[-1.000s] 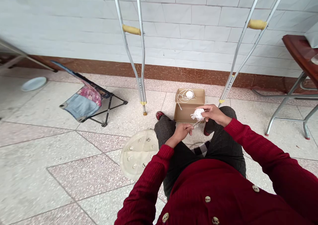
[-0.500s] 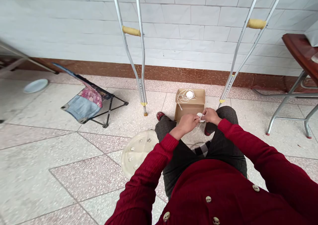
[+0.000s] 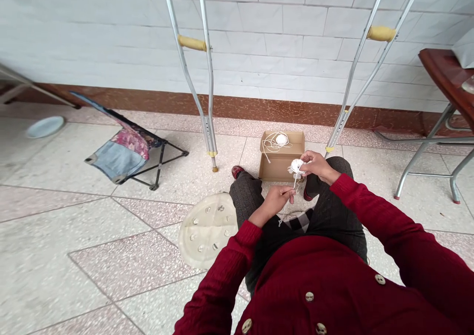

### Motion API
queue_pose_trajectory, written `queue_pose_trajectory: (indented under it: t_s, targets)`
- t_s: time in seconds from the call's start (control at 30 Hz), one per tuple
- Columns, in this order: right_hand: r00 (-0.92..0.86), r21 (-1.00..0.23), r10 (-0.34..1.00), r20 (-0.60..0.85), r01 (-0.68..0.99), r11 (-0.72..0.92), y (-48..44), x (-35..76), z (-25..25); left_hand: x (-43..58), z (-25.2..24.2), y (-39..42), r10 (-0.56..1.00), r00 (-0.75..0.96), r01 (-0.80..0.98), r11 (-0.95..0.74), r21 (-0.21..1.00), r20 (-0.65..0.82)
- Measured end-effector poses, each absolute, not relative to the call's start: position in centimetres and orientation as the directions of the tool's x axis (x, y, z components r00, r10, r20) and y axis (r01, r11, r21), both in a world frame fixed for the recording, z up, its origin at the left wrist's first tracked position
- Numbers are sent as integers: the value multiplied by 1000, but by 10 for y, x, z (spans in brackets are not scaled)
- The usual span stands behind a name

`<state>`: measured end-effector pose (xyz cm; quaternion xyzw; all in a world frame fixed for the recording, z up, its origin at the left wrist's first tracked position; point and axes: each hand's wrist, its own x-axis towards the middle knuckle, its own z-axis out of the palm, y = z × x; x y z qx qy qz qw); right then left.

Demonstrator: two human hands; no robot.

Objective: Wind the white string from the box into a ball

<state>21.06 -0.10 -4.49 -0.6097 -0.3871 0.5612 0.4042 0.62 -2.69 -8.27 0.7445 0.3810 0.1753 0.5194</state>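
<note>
A white bundle of yarn (image 3: 296, 166) is gripped between the thumb and fingers of my right hand (image 3: 314, 165), in front of my knees. Below and left of it, my left hand (image 3: 279, 198) pinches a strand of the white yarn, which runs up to the bundle. A loose yarn end dangles under my left hand near my lap. Just beyond the hands lies an open cardboard box (image 3: 274, 171) on the floor. In its far half sits a white ball of yarn (image 3: 281, 139) with loose loops around it.
Two metal crutches lean on the tiled wall, one at left (image 3: 209, 103), one at right (image 3: 348, 103). A folding chair (image 3: 118, 152) stands to the left. A round pale stool top (image 3: 207, 231) is beside my left leg. At right is a brown table (image 3: 444, 78) with metal legs.
My hands have moved apart: the left came down toward me with the strand, while the right rose slightly with the bundle. The strand between them now shows. The view shifted slightly.
</note>
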Motion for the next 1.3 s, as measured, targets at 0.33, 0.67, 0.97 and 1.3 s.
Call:
queue_pose_trajectory:
  t_s: [0.33,0.67,0.97,1.3]
  targets:
    - [-378,-902,820,-429,236,-362,-34,202,-25,9,-105,15,761,637,439,-227,869,-123]
    - [111,-619,959,-260,743,-254,20,210,-59,29,-50,20,708,695,458,-302,836,-125]
    - [-19,-939,939,-343,18,-342,14,230,-14,-5,-99,6,712,688,314,-120,942,-139]
    - [-403,-818,735,-545,446,-363,-35,203,-30,1,-86,46,730,682,430,-345,834,-50]
